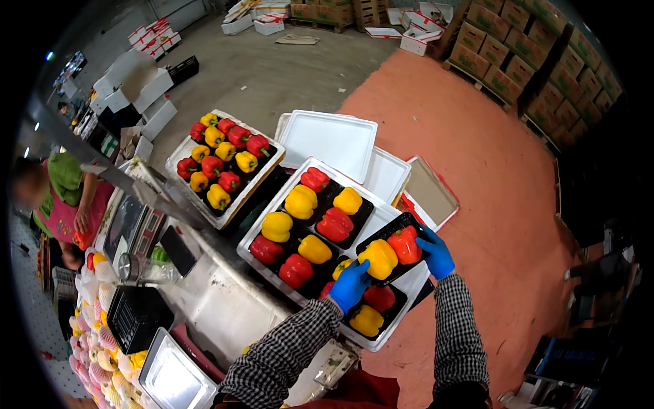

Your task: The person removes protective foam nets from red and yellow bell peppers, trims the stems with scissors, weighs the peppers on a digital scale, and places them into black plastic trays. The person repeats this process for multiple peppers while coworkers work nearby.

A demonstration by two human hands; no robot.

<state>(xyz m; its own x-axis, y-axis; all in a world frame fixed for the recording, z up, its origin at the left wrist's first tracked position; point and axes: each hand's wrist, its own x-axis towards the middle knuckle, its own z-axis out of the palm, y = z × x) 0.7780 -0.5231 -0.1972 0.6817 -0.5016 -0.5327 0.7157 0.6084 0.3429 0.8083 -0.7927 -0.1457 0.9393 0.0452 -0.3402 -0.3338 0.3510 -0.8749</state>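
Note:
A black plastic tray (377,235) holding one yellow bell pepper (379,260) and one red bell pepper (405,245) is tilted between my hands. My left hand (349,285), in a blue glove, grips its near left end. At the other end, my right hand (436,253), also blue-gloved, is closed round the edge. Beneath is a large white foam box (379,219) with several more black trays, each carrying red and yellow peppers such as the yellow pepper (301,202) and the red pepper (335,224). My left hand hides part of the peppers below it.
Another foam box (275,161) of peppers stands at the far left. White foam lids (330,143) lie behind the boxes. Left are a black crate (138,317), a scale (133,225) and net-wrapped produce (102,341). A co-worker (71,198) stands there. Cartons (501,48) are stacked far right.

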